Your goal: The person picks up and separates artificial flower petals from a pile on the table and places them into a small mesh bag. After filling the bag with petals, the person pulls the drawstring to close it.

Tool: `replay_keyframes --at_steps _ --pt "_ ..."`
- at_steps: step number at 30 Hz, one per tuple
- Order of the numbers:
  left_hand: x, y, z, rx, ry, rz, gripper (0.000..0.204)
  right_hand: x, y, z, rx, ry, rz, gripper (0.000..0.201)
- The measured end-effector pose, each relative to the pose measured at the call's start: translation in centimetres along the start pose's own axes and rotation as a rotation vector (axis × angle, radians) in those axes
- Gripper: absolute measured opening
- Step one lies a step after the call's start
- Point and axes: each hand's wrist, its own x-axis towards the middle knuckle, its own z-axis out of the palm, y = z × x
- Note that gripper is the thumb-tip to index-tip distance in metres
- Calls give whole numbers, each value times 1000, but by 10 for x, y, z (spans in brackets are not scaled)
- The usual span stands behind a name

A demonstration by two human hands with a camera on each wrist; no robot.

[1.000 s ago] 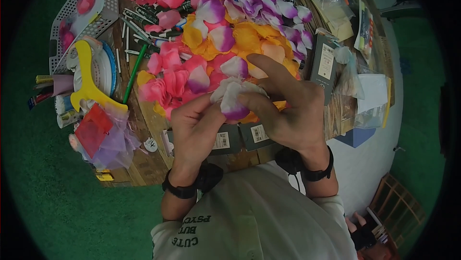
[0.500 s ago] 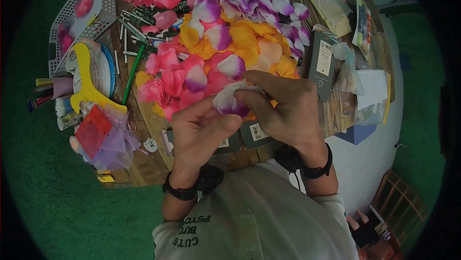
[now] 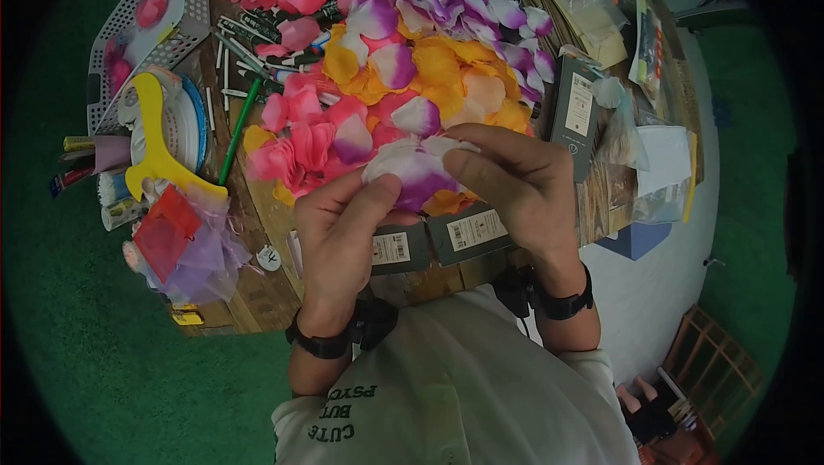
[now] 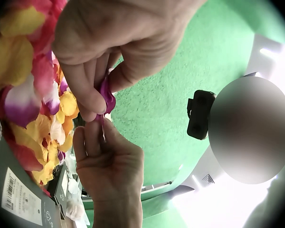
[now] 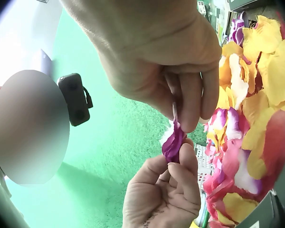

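Observation:
A white and purple flower petal (image 3: 422, 182) of thin fabric-like material is spread between both hands, above the near edge of a petal pile. My left hand (image 3: 336, 229) pinches its left side between thumb and fingers. On the opposite side, my right hand (image 3: 525, 195) pinches the white edge with thumb and forefinger. Seen edge-on in the right wrist view, the purple part of the petal (image 5: 173, 146) shows between the two sets of fingertips. Just beyond lie pink petals (image 3: 311, 146), orange-yellow petals (image 3: 446, 66) and more white and purple petals (image 3: 463, 2).
Dark boxes with white labels (image 3: 475, 232) lie in front of the pile, another dark box (image 3: 573, 109) to its right. Markers (image 3: 249, 32) lie under and beside the petals. At left are a white perforated basket (image 3: 103, 92), a yellow curved piece (image 3: 153, 135) and mesh bags (image 3: 202, 250).
The white and purple petal was bunched up between the fingers and is now spread wide. The right hand has shifted slightly away from the left, and the purple middle now shows.

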Motion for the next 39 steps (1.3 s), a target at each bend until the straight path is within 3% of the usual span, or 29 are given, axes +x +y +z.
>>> replay_keyframes --at_steps 5,12,15,17,21,23,26,29,33,35,39 --pt "-1 1 2 1 69 17 20 -1 1 -1 227 133 80 21" --pt "-1 -2 -7 8 47 39 18 -3 1 -5 278 113 44 23" --pt "-2 -2 -10 -23 45 63 17 -4 -4 -9 135 103 35 26" --pt "-1 0 -10 -106 95 86 17 -3 -7 -14 -200 7 -44 38" --pt "-3 3 -10 -39 72 81 16 -10 -21 -15 -214 -94 -178 46" --pt "-4 3 -8 243 53 48 16 -11 -28 -10 -364 -198 -406 54" --pt "-10 10 0 431 -42 59 16 -5 -31 -3 -569 -263 -482 59" --pt "-13 8 -6 441 -130 79 15 0 -28 2 -700 -283 -486 63" --pt "-13 5 -11 386 -175 102 16 -3 -26 2 -701 -257 -438 64" --pt "-13 6 -11 336 -198 64 16 -6 -26 2 -653 -210 -324 67" --pt "-14 5 -13 267 -233 38 17 -6 -7 -2 -509 -66 -448 63"
